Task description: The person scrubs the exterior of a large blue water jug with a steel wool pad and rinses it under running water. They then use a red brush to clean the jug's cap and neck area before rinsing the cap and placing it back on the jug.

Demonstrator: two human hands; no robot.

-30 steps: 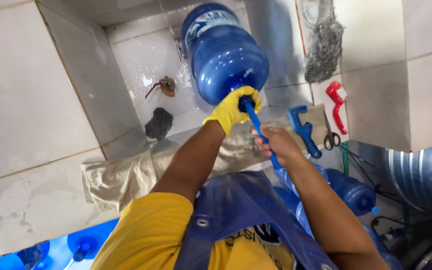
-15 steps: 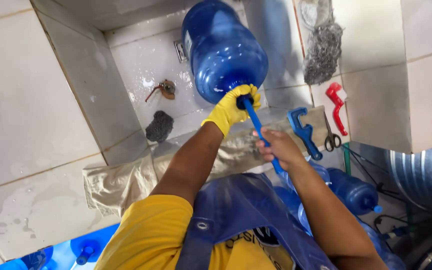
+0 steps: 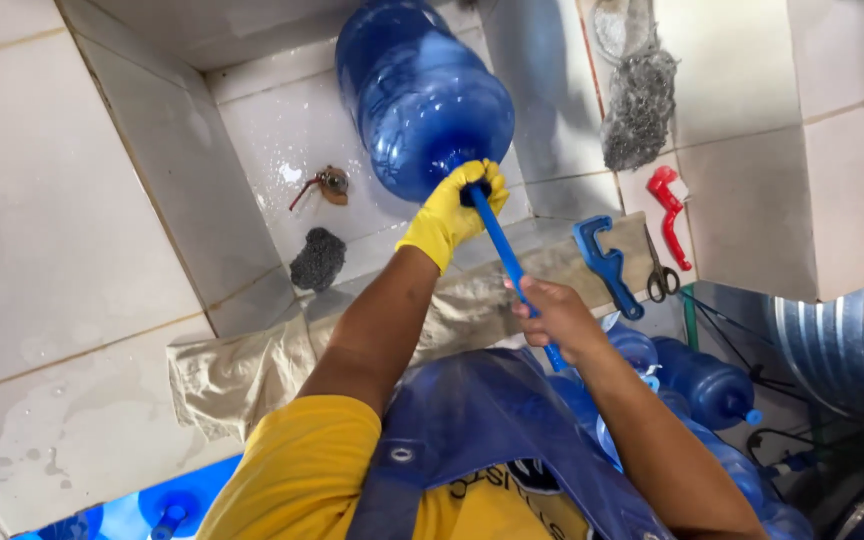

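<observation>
A big blue water jug (image 3: pixel 422 95) fills the top centre of the frame, lying in the tiled basin (image 3: pixel 282 130) with its mouth toward me. My left hand (image 3: pixel 452 212), in a yellow glove, is closed around the jug's neck at mid-frame. My bare right hand (image 3: pixel 552 315), just below and right, grips a blue brush handle (image 3: pixel 507 262) that runs up into the mouth.

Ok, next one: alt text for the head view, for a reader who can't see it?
A person's left hand in a yellow glove grips the neck of a large blue water jug over a white tiled basin, while the bare right hand holds a blue rod pushed into the jug's mouth. More blue jugs lie lower right.
</observation>
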